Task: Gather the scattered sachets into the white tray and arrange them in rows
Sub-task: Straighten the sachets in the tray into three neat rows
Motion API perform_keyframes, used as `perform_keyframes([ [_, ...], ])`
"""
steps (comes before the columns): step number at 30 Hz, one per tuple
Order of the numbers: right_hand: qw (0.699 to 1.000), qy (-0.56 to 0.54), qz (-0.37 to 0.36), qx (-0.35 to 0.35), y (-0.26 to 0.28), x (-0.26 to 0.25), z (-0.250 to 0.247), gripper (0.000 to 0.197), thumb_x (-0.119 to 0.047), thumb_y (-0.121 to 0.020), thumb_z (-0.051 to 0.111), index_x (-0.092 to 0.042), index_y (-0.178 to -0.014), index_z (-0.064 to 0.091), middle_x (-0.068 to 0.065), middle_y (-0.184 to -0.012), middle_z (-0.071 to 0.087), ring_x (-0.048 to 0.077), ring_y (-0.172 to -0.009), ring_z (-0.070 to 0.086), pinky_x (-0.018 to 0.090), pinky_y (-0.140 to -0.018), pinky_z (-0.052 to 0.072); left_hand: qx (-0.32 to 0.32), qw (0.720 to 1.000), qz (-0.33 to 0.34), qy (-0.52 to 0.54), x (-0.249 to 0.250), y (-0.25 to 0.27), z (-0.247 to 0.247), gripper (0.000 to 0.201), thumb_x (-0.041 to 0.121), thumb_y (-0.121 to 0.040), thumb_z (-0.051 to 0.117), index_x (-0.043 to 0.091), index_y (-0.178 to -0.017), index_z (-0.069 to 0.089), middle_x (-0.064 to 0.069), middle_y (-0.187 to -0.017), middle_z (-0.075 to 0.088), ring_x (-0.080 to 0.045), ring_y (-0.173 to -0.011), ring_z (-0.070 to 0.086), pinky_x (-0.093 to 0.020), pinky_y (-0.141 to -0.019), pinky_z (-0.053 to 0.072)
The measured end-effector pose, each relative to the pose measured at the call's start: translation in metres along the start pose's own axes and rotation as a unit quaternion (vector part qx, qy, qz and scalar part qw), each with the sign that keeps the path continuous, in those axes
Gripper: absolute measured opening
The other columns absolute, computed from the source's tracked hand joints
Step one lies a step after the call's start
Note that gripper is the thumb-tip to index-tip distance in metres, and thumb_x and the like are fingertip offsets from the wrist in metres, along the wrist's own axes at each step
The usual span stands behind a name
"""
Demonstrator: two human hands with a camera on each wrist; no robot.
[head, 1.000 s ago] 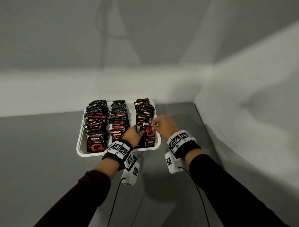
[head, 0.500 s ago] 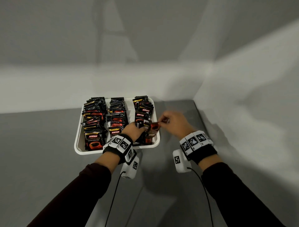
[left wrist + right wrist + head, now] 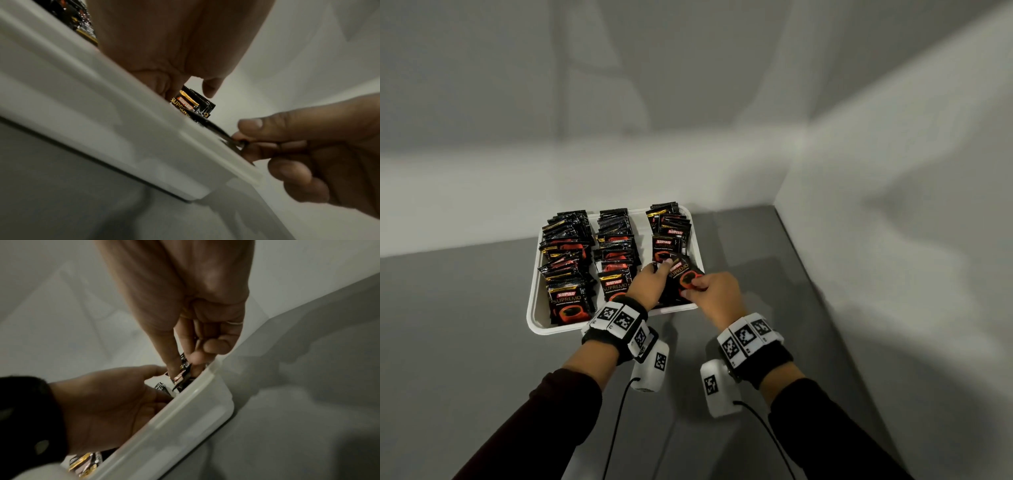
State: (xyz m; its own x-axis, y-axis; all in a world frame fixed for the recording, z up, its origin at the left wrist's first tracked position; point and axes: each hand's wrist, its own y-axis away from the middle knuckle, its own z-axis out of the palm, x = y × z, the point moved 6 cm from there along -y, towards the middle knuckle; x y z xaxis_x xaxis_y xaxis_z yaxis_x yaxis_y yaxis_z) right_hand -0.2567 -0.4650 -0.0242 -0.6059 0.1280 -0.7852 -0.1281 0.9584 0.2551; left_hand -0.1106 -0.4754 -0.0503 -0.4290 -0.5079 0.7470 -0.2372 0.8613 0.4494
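Sachet (image 3: 683, 277), black with red cup print, "Kopiko Supremo" legible. Held tilted over the near end of the right-hand row, just inside the near rim of the white tray (image 3: 534, 320). Right hand (image 3: 717, 294) pinches its near edge between thumb and forefinger; the right wrist view shows the other fingers curled in beneath. Left hand (image 3: 650, 284) sits just left of it, inside the tray, fingers reaching forward to the sachet's far corner and the packs behind it. Whether those fingers grip or only steady, I cannot tell.

Handling, as a judgement: a foil-laminate packet, light, thin, limp in the middle, stiffer along the crimped serrated seams. Glossy face, likely slippery against its neighbours, so packs will slide and fan out rather than stay put. Best taken at a seam edge, as the right hand does now; a pinch at the belly would buckle it.

Count: three rows in the tray. Left of the left hand, the left row (image 3: 566, 260) and the middle row (image 3: 616, 253), both overlapped like shingles. Ahead of both hands, the right row (image 3: 669, 228). Individual packs overlap too much for an exact count; dozens. No sachet visible on the grey table (image 3: 465, 342) outside the tray. Two hands, two marker-tagged wrist bands, one tray.
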Motion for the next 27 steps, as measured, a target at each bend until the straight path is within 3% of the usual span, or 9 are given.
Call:
perform_keyframes([
  [2, 1.0, 0.012, -0.008, -0.014, 0.004, -0.002, 0.007, 0.027, -0.013, -0.076, 0.073, -0.001, -0.1, 0.07, 0.016, -0.094, 0.071, 0.027, -0.089, 0.066, 0.032, -0.079, 0.05, -0.003, 1.0, 0.002, 0.022, -0.001, 0.004, 0.003, 0.052, 0.048, -0.09, 0.049, 0.006, -0.121, 0.056, -0.013, -0.118, 0.062, -0.028, -0.108, 0.057, -0.031, -0.09, 0.043],
  [6, 0.997, -0.037, 0.026, -0.055, 0.004, -0.003, 0.015, 0.02, -0.008, -0.075, 0.072, 0.0, -0.093, 0.072, 0.016, -0.085, 0.07, 0.022, -0.076, 0.063, 0.029, -0.07, 0.047, 0.018, 0.999, 0.021, 0.03, -0.001, 0.005, 0.006, 0.045, 0.041, -0.081, 0.065, 0.01, -0.114, 0.06, -0.008, -0.109, 0.066, -0.023, -0.099, 0.06, -0.025, -0.081, 0.042],
  [10, 0.995, -0.071, 0.011, -0.069, 0.005, -0.007, 0.011, 0.023, -0.007, -0.074, 0.073, -0.003, -0.097, 0.072, 0.014, -0.096, 0.071, 0.022, -0.089, 0.066, 0.032, -0.084, 0.049, 0.034, 0.999, 0.026, -0.025, 0.004, -0.001, 0.006, 0.046, 0.041, -0.075, 0.071, 0.009, -0.106, 0.062, -0.009, -0.099, 0.068, -0.023, -0.091, 0.063, -0.026, -0.075, 0.045],
  [14, 0.997, -0.07, 0.009, -0.014, 0.003, 0.003, -0.001, 0.022, -0.011, -0.077, 0.073, -0.009, -0.098, 0.069, 0.007, -0.098, 0.07, 0.015, -0.087, 0.063, 0.021, -0.08, 0.047, 0.049, 0.991, -0.012, -0.126, 0.007, -0.005, 0.007, 0.069, 0.044, -0.068, 0.073, 0.003, -0.117, 0.047, -0.012, -0.106, 0.063, -0.028, -0.097, 0.062, -0.032, -0.081, 0.05],
  [18, 0.997, -0.074, 0.008, 0.0, 0.003, 0.014, -0.009, 0.015, -0.014, -0.079, 0.071, -0.013, -0.094, 0.068, 0.002, -0.094, 0.067, 0.005, -0.077, 0.055, 0.012, -0.069, 0.041, 0.048, 0.984, -0.035, -0.169, 0.012, -0.005, 0.011, 0.075, 0.036, -0.067, 0.074, 0.001, -0.121, 0.037, -0.014, -0.11, 0.059, -0.029, -0.1, 0.06, -0.033, -0.078, 0.048],
  [20, 0.998, -0.065, 0.003, 0.019, 0.002, 0.016, -0.014, 0.01, -0.015, -0.081, 0.069, -0.016, -0.092, 0.068, 0.001, -0.091, 0.067, 0.004, -0.075, 0.055, 0.013, -0.067, 0.041, 0.051, 0.986, -0.042, -0.153, 0.011, -0.005, 0.01, 0.077, 0.032, -0.066, 0.076, 0.0, -0.123, 0.036, -0.013, -0.112, 0.058, -0.029, -0.102, 0.059, -0.032, -0.079, 0.047],
  [23, 0.997, -0.053, -0.007, 0.058, -0.002, 0.018, -0.023, 0.009, -0.016, -0.082, 0.067, -0.018, -0.091, 0.068, 0.0, -0.094, 0.069, 0.006, -0.079, 0.058, 0.018, -0.074, 0.044, 0.063, 0.993, -0.03, -0.096, 0.007, -0.002, 0.006, 0.068, 0.025, -0.064, 0.079, 0.003, -0.118, 0.045, -0.011, -0.11, 0.061, -0.024, -0.094, 0.059, -0.029, -0.078, 0.047],
  [25, 0.994, -0.07, -0.022, 0.087, -0.005, 0.015, -0.028, 0.014, -0.014, -0.081, 0.068, -0.015, -0.094, 0.067, -0.001, -0.095, 0.068, 0.005, -0.078, 0.056, 0.016, -0.074, 0.043, 0.078, 0.995, 0.005, -0.054, 0.005, 0.003, 0.001, 0.059, 0.021, -0.064, 0.079, 0.004, -0.114, 0.052, -0.01, -0.107, 0.065, -0.024, -0.093, 0.06, -0.029, -0.079, 0.048],
  [27, 0.991, -0.089, -0.037, 0.092, -0.006, 0.009, -0.029, 0.025, -0.013, -0.078, 0.071, -0.014, -0.102, 0.064, -0.002, -0.097, 0.063, 0.01, -0.083, 0.057, 0.022, -0.079, 0.047, 0.085, 0.995, 0.059, 0.002, 0.007, 0.01, -0.003, 0.051, 0.016, -0.065, 0.08, 0.005, -0.109, 0.057, -0.008, -0.103, 0.067, -0.024, -0.093, 0.063, -0.029, -0.081, 0.05],
])
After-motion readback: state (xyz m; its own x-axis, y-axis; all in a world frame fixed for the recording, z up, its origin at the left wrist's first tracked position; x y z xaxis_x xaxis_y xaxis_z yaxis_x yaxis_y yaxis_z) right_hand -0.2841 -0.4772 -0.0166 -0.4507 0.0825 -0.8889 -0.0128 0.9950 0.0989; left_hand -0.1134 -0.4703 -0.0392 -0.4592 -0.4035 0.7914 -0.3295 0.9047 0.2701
